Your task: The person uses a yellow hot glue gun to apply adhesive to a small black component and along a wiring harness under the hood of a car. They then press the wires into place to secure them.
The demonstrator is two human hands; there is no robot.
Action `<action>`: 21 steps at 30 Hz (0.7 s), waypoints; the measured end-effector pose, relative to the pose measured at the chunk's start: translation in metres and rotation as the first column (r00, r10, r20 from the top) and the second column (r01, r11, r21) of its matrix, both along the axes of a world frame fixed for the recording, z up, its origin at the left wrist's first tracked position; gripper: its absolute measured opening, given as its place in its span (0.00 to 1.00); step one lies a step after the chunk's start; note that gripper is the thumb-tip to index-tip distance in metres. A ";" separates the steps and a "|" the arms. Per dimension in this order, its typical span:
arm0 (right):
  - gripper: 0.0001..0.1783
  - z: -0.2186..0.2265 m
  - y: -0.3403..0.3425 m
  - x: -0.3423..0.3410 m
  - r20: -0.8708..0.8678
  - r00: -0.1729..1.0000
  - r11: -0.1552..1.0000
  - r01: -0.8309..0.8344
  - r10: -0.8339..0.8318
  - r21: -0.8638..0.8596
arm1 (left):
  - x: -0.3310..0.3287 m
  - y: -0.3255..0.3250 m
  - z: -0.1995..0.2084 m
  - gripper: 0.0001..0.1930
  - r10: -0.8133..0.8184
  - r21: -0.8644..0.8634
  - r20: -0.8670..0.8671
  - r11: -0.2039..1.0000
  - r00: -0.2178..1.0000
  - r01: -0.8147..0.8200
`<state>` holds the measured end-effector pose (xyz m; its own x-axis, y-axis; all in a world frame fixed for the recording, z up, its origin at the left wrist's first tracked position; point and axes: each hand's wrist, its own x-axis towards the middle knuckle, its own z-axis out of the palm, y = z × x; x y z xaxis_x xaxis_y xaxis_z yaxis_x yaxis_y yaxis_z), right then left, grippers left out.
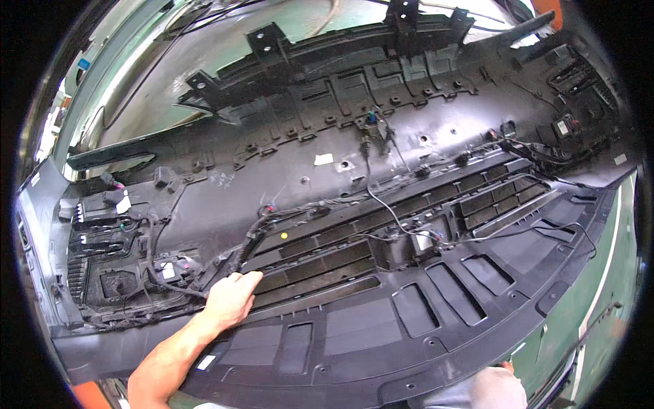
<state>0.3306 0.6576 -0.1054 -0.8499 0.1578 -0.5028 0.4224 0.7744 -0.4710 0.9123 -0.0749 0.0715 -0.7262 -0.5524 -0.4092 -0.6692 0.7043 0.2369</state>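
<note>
A large black car bumper cover (238, 184) lies with its ribbed, wired inner side facing up. My left hand (231, 300) is closed at the left end of the grille (327, 273), its fingers curled over the frame beside the slats. Their tips are hidden. A dark wiring harness (320, 204) runs along the grille's far edge, with a thinner cable (477, 238) crossing it on the right. At the lower edge, my right hand (501, 387) shows only in part, washed out by light, close to the near rim of the lower panel (368, 334). Its fingers cannot be made out.
Black brackets (267, 42) stand up along the far edge. White connector modules (167, 271) sit at the left, and another small module (560, 128) at the right. Green floor (599, 300) with a white line shows beyond the right edge. An orange part (92, 394) shows lower left.
</note>
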 end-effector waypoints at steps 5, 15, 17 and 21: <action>0.14 0.103 -0.066 -0.029 0.067 0.925 0.602 0.298 -0.375 -0.741 | 0.003 0.001 -0.004 0.27 -0.034 -0.089 -0.123 0.996 0.992 0.023; 0.23 0.349 -0.425 -0.041 -0.593 0.627 0.572 -0.758 0.505 -0.313 | 0.010 -0.002 -0.004 0.26 -0.094 -0.076 -0.119 0.993 0.988 0.085; 0.16 0.357 -0.495 0.010 -0.487 0.447 0.442 -0.887 0.751 -0.133 | 0.013 -0.003 -0.005 0.26 -0.085 -0.056 -0.114 0.995 0.990 0.079; 0.20 0.331 -0.608 0.097 -0.460 -0.292 -0.236 -0.956 0.839 0.176 | 0.016 -0.006 -0.010 0.27 -0.139 -0.107 -0.160 0.987 0.977 0.123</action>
<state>0.4278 0.0496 0.2256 0.0778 -0.9968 -0.0191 -0.8817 -0.0598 -0.4680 0.9280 -0.0811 0.0612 -0.8485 -0.4784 -0.2262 -0.5262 0.8081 0.2646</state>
